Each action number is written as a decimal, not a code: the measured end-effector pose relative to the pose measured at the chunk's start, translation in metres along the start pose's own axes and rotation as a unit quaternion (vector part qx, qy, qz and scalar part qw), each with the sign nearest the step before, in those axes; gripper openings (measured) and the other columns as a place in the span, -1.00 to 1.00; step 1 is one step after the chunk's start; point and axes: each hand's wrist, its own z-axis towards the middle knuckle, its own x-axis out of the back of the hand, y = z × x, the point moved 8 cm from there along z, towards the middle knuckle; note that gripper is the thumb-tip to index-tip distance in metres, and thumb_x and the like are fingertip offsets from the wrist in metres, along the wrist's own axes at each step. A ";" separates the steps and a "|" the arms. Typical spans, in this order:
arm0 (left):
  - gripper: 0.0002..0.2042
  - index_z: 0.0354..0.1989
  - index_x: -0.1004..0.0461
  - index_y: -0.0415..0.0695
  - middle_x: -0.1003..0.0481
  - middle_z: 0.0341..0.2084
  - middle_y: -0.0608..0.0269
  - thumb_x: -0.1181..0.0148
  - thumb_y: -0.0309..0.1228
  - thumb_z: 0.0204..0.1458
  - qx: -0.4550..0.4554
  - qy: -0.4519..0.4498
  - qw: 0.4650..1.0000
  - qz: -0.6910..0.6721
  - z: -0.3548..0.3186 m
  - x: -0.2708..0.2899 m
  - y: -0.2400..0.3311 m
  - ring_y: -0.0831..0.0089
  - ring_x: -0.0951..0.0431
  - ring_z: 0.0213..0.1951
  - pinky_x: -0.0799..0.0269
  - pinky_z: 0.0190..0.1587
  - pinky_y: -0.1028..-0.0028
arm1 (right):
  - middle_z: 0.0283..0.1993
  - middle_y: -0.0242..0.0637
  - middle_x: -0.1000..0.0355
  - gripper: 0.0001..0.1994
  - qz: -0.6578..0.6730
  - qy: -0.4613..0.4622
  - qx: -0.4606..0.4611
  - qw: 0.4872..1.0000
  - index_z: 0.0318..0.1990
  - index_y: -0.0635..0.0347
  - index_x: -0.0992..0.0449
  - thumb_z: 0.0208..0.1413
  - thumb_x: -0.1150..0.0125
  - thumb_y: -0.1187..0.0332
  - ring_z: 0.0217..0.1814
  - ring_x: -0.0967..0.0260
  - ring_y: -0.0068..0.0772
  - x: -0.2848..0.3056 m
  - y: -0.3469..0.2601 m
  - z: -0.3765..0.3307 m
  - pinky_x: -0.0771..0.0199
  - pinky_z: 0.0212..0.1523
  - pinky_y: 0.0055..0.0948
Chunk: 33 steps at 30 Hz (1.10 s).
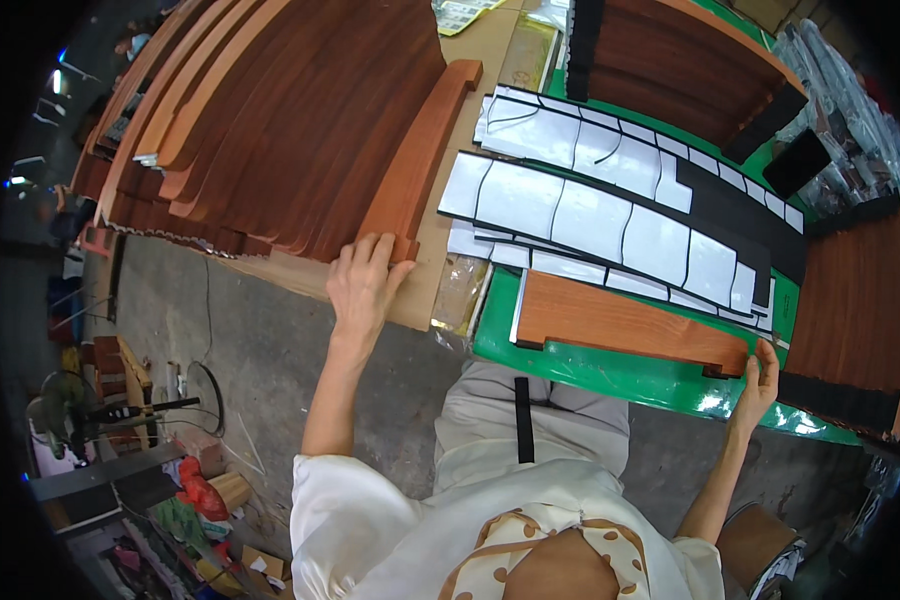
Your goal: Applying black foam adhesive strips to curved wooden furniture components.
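Observation:
On the left, my left hand (362, 285) curls its fingers over the near end of a lighter reddish-brown wooden board (420, 165), its thumb at the side. This board stands against a row of darker brown wooden boards (300, 120). At the table's front edge lies a notched wooden board (620, 325) with a white edge on its left end. My right hand (760, 385) closes on that board's right end, fingertips at its corner. Just behind it are white-faced black-edged strips (600, 230), stacked and overlapping.
The strips rest on a green tabletop (610, 372), beside cardboard (405, 310). More brown boards stand at the back (690, 70) and right (850, 300). A black phone-like slab (797, 165) leans near plastic-wrapped bundles (850, 110). A fan (60, 408) and clutter occupy the floor at lower left.

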 end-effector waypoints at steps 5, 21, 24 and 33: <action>-0.69 -0.21 -0.51 -0.04 -0.50 -0.23 0.26 -0.31 -0.34 -0.21 -0.136 0.088 0.982 0.092 0.003 0.020 0.020 0.36 -0.49 -0.41 -0.39 -0.42 0.42 | 0.01 -0.28 -0.40 -0.76 -0.035 -0.007 0.020 0.999 0.00 0.31 -0.44 0.19 -0.05 0.49 0.08 -0.31 -0.49 -0.004 -0.018 0.003 -0.30 0.10 -0.51; -0.77 -0.26 -0.39 -0.13 -0.44 -0.42 0.18 -0.14 -0.66 -0.11 -0.101 0.203 0.974 -0.004 0.035 0.081 0.027 0.22 -0.48 -0.43 -0.42 -0.42 0.31 | -0.15 -0.27 -0.44 -0.87 0.010 -0.078 0.091 0.993 -0.24 0.36 -0.51 0.13 -0.01 0.64 -0.08 -0.35 -0.53 -0.031 -0.069 -0.020 -0.32 -0.04 -0.58; -0.77 -0.30 -0.38 -0.15 -0.49 -0.34 0.13 -0.21 -0.67 -0.13 -0.128 0.207 0.969 -0.028 0.019 0.116 0.055 0.23 -0.51 -0.38 -0.43 -0.37 0.34 | -0.15 -0.23 -0.46 -0.86 0.007 -0.094 0.136 0.986 -0.24 0.35 -0.51 0.06 -0.07 0.66 -0.10 -0.39 -0.44 -0.041 -0.096 -0.025 -0.36 -0.07 -0.55; -0.65 -0.43 -0.19 -0.17 -0.52 -0.36 0.06 -0.30 -0.72 -0.23 -0.177 0.056 0.897 -0.400 -0.014 0.122 0.138 0.28 -0.49 -0.45 -0.39 -0.41 0.43 | 0.15 -0.32 -0.31 -0.46 -0.299 -0.055 0.494 0.814 -0.01 0.02 -0.46 -0.28 -0.41 0.45 0.23 -0.20 -0.19 -0.082 -0.194 -0.054 -0.02 0.24 0.14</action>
